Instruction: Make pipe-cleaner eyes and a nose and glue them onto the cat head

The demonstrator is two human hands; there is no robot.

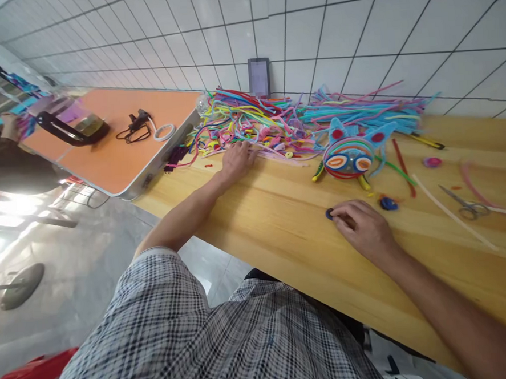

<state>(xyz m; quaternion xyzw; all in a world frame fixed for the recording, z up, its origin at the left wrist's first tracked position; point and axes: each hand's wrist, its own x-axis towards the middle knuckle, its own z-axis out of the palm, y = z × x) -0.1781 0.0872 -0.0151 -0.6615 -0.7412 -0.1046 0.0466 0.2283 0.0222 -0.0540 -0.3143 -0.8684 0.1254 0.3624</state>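
My right hand (360, 226) pinches a small dark blue coil (329, 214), seemingly of pipe cleaner, just above or on the wooden table. Over at the front edge of a heap of coloured pipe cleaners (248, 118) lies my left hand (236, 161); its fingertips reach into the pile, and whether they grip anything is hidden. Beyond my right hand stands a cat-like head (348, 155) with blue ears, red spots and large ringed eyes in orange, white and blue. A second blue coiled piece (389, 203) rests right of my right hand.
Scissors (466, 204) lie at the right by loose pink and white strips. A yellow cutter (425, 141) and a pink coil (432, 161) are behind them. An orange table (136, 99) at left bears a jug (75, 129) and cable; another person's arm (9, 127) is beyond.
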